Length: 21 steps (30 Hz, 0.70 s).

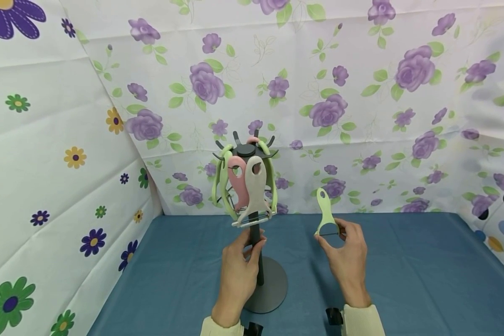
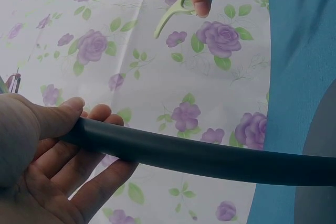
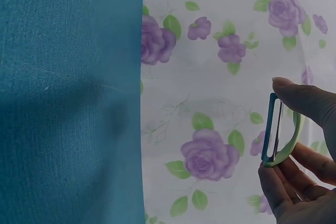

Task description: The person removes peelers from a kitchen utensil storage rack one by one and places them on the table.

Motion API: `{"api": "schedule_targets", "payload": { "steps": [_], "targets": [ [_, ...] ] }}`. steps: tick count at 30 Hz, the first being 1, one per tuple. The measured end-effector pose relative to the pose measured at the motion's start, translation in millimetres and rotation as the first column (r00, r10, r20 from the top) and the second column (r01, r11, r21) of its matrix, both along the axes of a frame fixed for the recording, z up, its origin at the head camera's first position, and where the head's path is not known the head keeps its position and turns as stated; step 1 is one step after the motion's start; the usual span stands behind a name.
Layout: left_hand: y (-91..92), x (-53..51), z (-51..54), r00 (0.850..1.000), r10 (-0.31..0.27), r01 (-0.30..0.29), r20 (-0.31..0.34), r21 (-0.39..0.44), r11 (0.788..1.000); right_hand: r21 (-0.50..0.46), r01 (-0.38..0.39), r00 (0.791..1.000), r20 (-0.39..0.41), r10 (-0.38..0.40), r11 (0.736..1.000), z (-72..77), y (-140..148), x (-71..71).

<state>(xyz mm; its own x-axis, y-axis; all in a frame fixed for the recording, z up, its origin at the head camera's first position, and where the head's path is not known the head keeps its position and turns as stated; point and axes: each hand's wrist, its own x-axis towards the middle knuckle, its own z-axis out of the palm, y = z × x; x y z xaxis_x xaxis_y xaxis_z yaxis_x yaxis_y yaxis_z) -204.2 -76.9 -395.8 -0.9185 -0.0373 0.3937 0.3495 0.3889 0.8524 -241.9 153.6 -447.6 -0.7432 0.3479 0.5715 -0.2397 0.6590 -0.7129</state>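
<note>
Clock directions are as seen across the head view. The left hand has its grip closed about the dark post of a stand, thumb on one side and fingers on the other, just below the hanging peelers. The stand's round base sits on the blue desk, at about 5 o'clock from that hand.

The right hand, at 3 o'clock from the left, pinches a light green peeler by its head, thumb at one end of the blade and fingertips at the other; this grip is parted only by the width of the head. The peeler is held up clear of the stand, its handle pointing nearly to 12, at roughly 4 o'clock from the hooked top.

Other peelers crowd that top. A white peeler and a pink peeler hang at its 6 o'clock, overlapping and covering part of what is behind. Green ones hang at both sides, the one at 4 o'clock being nearest the held peeler. Upper hook tips stick out bare.

A purple-flowered cloth rises at 12, a daisy-patterned cloth at 9.
</note>
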Motion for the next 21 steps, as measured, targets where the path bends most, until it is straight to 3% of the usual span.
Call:
{"api": "schedule_targets", "payload": {
  "steps": [21],
  "targets": [
    [0.5,0.9,1.2,1.0,0.007,-0.007,0.018,-0.003,1.0,0.001,0.001,0.999,0.051,-0.001,1.0,-8.0,-0.2,-2.9]
  ]
}}
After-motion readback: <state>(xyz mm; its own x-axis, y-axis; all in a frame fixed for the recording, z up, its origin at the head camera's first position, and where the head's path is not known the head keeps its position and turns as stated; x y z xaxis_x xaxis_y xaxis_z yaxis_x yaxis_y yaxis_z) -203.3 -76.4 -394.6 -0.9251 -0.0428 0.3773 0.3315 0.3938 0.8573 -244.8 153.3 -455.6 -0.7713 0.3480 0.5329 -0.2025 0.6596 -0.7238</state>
